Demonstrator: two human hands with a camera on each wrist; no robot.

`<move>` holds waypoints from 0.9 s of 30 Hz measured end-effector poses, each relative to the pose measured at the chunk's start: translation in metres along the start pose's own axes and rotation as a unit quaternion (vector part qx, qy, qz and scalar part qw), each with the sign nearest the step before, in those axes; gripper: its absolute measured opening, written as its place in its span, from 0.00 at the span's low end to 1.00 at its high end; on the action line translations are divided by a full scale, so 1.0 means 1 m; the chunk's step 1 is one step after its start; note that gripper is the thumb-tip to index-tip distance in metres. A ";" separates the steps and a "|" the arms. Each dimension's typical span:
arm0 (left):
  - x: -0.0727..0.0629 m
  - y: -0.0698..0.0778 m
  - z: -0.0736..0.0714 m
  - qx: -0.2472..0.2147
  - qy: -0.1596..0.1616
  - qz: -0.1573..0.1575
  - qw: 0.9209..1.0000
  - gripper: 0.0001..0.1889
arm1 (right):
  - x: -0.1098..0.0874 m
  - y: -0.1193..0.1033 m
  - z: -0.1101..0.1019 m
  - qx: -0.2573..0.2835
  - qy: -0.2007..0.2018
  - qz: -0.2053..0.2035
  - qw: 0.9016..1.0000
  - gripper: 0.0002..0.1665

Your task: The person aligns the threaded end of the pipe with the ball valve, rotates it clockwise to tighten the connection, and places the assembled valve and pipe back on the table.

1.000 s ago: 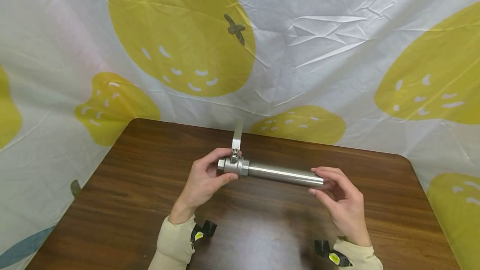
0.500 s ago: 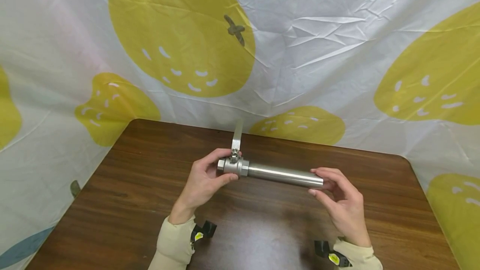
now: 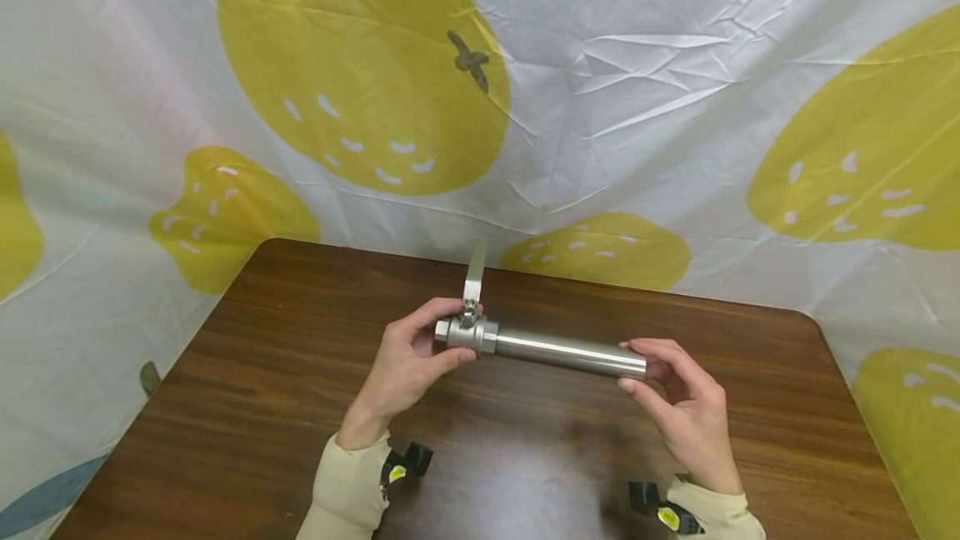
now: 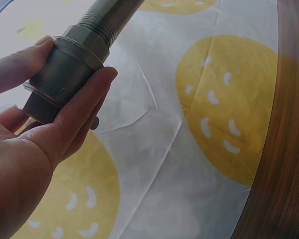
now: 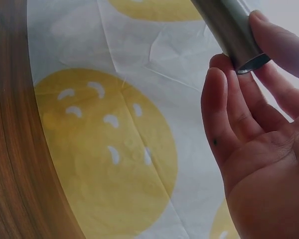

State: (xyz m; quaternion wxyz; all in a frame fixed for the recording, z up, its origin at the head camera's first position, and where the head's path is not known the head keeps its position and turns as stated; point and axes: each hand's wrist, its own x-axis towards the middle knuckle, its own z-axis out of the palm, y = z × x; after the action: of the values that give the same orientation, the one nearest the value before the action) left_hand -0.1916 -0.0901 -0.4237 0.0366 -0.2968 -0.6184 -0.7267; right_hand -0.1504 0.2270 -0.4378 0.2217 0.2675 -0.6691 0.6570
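A silver ball valve (image 3: 467, 332) with a flat lever handle (image 3: 474, 273) is joined to a straight steel pipe (image 3: 562, 350). Threads show at the joint in the left wrist view, beside the valve's hex end (image 4: 84, 40). My left hand (image 3: 405, 357) grips the valve body, thumb on one side and fingers on the other. At the pipe's far end, my right hand (image 3: 686, 407) pinches the tube between thumb and fingertips. The open pipe end (image 5: 254, 63) shows in the right wrist view, above the palm. Valve and pipe are held level above the table.
A brown wood-grain table (image 3: 247, 407) with rounded corners lies under the hands. Behind it hangs a white cloth (image 3: 600, 148) with yellow fruit prints, close to the table's back edge. Black wrist straps (image 3: 397, 467) sit over the light sleeves (image 3: 345, 482).
The right fingers have shifted very slightly on the pipe end. The valve, pipe and left hand stay in place.
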 end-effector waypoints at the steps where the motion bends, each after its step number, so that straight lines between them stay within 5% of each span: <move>1: 0.000 0.000 0.000 0.001 0.000 0.001 1.000 0.26 | 0.000 0.000 0.000 0.001 0.000 0.002 1.000 0.28; 27: 0.000 0.000 0.001 0.012 0.000 0.021 1.000 0.26 | -0.001 -0.003 -0.002 -0.031 0.009 0.036 0.999 0.23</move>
State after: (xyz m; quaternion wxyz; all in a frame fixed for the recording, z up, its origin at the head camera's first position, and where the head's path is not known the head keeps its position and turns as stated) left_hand -0.1913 -0.0887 -0.4238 0.0550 -0.3091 -0.6209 -0.7183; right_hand -0.1478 0.2292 -0.4360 0.2120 0.2309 -0.6961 0.6459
